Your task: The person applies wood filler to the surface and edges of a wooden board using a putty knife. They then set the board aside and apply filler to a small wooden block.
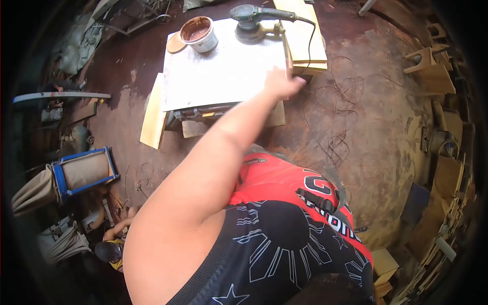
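My left hand (282, 84) reaches over the near right part of a white panel (218, 76), close to its right edge. Its thumb points out to the right, apart from the other fingers, which are blurred and pale against the panel; nothing shows in the hand. Beyond it, an orbital sander (250, 25) rests at the panel's far right, its cord trailing off the edge. A tub with brown residue inside (203, 40) stands at the far left, beside a round brown lid (176, 43). My right hand is out of view.
Pale boards (310, 43) lie right of the panel, and another board (154, 114) sticks out at its left. Loose cable (335, 109) lies on the floor. A blue-framed sack holder (85, 173) and another person (109, 249) are at the left. Wood offcuts (432, 76) line the right.
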Action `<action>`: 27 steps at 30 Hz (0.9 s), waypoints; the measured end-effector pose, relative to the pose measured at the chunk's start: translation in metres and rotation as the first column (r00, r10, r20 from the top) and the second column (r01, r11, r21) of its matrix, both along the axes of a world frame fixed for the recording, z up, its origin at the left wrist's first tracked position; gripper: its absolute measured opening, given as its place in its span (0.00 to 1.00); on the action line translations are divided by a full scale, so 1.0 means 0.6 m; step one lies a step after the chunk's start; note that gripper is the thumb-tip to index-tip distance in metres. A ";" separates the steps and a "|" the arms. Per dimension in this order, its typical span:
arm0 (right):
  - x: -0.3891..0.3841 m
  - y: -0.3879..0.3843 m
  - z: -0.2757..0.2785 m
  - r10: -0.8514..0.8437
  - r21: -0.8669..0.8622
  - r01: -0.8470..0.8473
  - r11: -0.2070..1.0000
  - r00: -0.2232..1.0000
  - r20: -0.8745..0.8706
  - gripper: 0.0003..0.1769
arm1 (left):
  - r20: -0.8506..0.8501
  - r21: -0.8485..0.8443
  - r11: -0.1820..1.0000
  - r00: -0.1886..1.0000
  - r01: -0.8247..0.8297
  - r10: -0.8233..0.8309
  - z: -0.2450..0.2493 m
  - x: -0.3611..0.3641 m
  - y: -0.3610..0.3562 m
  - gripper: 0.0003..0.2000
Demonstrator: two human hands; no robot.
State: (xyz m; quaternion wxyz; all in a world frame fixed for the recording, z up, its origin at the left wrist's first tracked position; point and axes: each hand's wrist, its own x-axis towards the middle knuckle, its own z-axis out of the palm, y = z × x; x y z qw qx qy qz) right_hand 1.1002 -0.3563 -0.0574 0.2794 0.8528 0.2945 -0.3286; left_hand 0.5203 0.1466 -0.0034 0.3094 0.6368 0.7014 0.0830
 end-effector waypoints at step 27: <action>-0.317 0.298 0.076 0.039 0.601 -0.085 0.795 0.995 0.090 0.21 | -0.178 0.449 0.625 0.621 -0.639 0.763 -0.071 -0.789 -0.232 0.43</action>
